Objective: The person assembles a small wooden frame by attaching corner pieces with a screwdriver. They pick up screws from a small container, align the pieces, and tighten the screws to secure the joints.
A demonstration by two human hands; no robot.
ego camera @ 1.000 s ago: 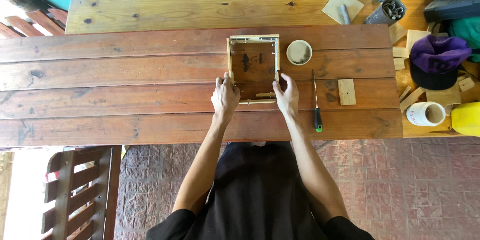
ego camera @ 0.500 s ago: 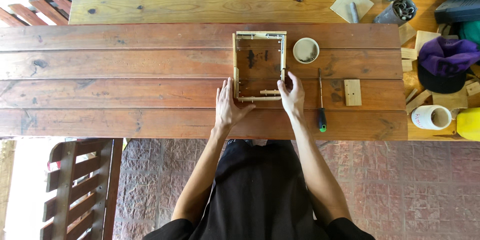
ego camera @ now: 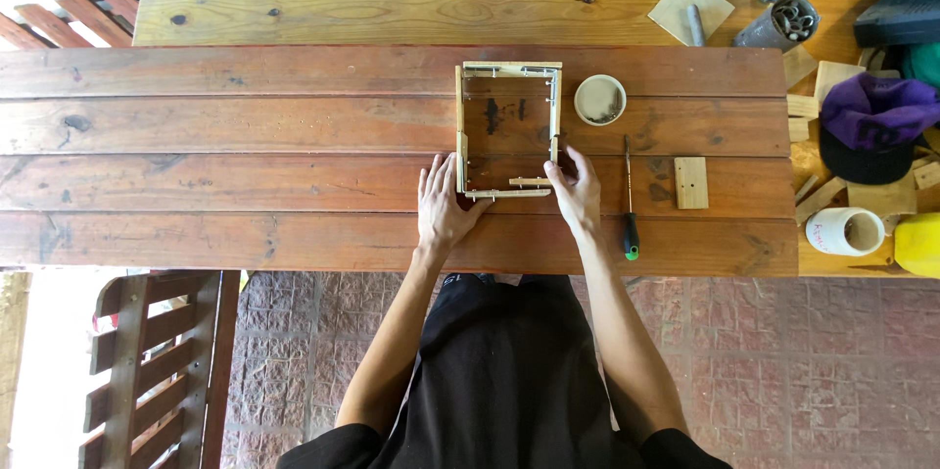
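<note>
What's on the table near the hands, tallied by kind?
Hands: 2, left hand, right hand
Wooden frame: 1
Screwdriver: 1
Round dish: 1
Wood block: 1
Total: 6

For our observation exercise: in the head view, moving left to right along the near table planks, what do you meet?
Left hand → rectangular wooden stick frame → right hand → green-handled screwdriver → small pale wooden block → white cup lying sideways

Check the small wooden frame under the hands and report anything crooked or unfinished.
The wooden frame looks unfinished: its right side stops short of the near corner, by the right hand. A loose short stick lies inside. The left hand steadies the near left corner.
</note>
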